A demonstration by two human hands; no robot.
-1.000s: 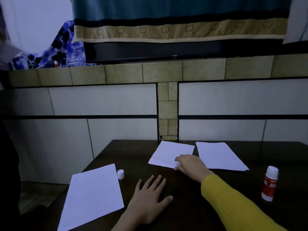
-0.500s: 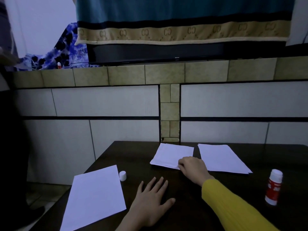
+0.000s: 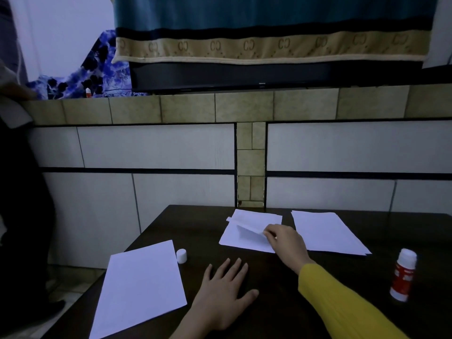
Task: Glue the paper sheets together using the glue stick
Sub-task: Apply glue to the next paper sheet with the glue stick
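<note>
On the dark table (image 3: 269, 277) lie three lots of white paper: one sheet (image 3: 139, 285) at the front left, a small stack (image 3: 241, 237) in the middle at the back, and another stack (image 3: 325, 231) to its right. My right hand (image 3: 286, 241) pinches the top sheet (image 3: 247, 226) of the middle stack at its near right corner and lifts it, so the sheet curls upward. My left hand (image 3: 225, 294) rests flat on the table, fingers spread, holding nothing. The glue stick (image 3: 403, 277), white and red, stands uncapped at the right. Its white cap (image 3: 181, 255) sits beside the left sheet.
A tiled wall (image 3: 156, 148) rises just behind the table's far edge, with a ledge carrying a dark bar and hanging cloth. A person in dark clothes (image 3: 22, 192) stands at the far left beside the table. The table's left edge drops to the floor.
My right hand has gripped the top sheet of the middle stack and peeled its corner up; before, it only pressed on the stack. My left hand has stayed put.
</note>
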